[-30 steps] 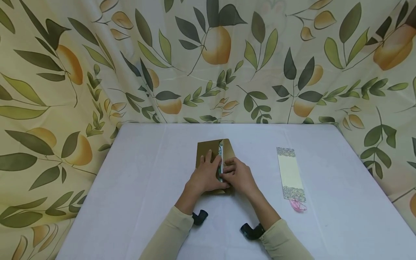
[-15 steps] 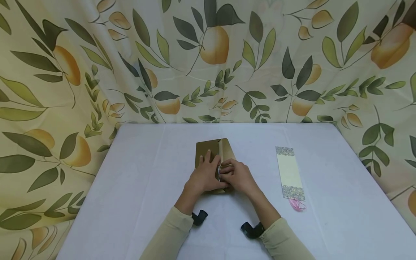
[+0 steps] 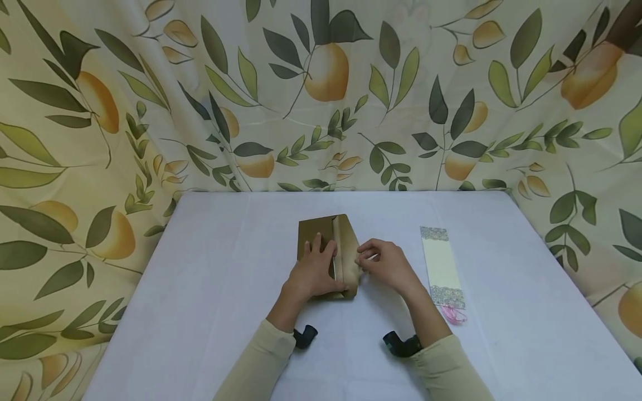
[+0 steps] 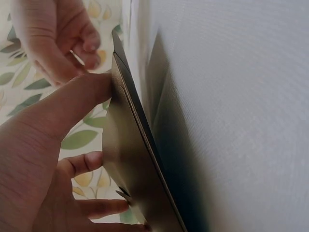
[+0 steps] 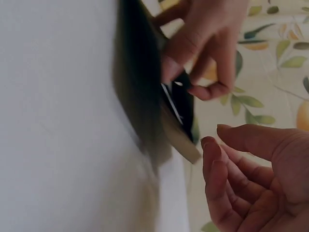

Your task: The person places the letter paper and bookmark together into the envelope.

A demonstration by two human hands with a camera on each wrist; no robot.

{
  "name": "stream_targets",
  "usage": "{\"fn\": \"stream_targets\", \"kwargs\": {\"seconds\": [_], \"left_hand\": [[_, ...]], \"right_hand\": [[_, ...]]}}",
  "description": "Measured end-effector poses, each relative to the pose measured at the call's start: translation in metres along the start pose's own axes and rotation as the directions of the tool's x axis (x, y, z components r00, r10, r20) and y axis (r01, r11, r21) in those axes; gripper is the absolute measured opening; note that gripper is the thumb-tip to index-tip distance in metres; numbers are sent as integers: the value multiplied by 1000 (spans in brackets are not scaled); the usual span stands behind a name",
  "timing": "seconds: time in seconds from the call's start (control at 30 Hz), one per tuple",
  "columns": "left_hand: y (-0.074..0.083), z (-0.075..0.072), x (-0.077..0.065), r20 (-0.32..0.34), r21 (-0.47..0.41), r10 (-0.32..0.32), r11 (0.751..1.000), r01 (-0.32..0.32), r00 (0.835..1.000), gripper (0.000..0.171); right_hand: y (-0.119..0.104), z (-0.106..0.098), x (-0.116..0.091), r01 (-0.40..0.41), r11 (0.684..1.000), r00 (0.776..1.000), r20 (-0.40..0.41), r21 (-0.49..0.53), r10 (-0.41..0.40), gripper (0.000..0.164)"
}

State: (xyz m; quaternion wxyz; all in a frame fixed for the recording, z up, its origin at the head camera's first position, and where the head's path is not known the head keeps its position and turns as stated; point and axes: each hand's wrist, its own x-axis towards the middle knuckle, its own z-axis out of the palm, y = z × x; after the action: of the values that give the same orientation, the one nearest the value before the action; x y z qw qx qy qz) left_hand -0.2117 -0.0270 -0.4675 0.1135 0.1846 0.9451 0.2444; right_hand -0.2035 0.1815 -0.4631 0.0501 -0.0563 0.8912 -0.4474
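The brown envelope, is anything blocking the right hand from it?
No, nothing visible. The right hand is beside the flap of the envelope; the left hand rests on its other side. The tasselled card lies off right.

2 hands [image 3: 314,270] — 1 env. [image 3: 346,250], 1 bkmk [image 3: 442,264] w/ 1 tassel [image 3: 453,315] — 2 cams [image 3: 402,345], 1 tbl [image 3: 225,239]

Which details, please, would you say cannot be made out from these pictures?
Inside of the envelope: head view, mostly hidden by its flap and the left hand.
Envelope's lower part: right wrist view, blurred.
Underside of the bookmark: head view, hidden against the table.
Fine pattern on the bookmark's ends: head view, too small.
Sleeves: head view, cut off by the bottom edge.
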Motion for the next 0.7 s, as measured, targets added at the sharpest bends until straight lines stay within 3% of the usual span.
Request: {"fn": "stream_targets", "kwargs": {"seconds": [0.17,0.3,0.5,0.7], "left_hand": [[-1,1,0,5,0,-14,1000,14,1000,68],[-2,2,0,10,-1,-13,1000,13,1000,68],[-2,3,0,4,-5,-9,1000,9,1000,68],[-3,4,0,6,3,-6,1000,6,1000,66]], "right_hand": [[0,-26,-5,-34,997,999,7,-68,34,23],[3,-52,-16,-119,978,992,21,-172,124,29],[20,-98,-37,-259,930,959,44,-261,279,49],[36,-127,-50,-339,897,927,60,-282,369,63]]}}
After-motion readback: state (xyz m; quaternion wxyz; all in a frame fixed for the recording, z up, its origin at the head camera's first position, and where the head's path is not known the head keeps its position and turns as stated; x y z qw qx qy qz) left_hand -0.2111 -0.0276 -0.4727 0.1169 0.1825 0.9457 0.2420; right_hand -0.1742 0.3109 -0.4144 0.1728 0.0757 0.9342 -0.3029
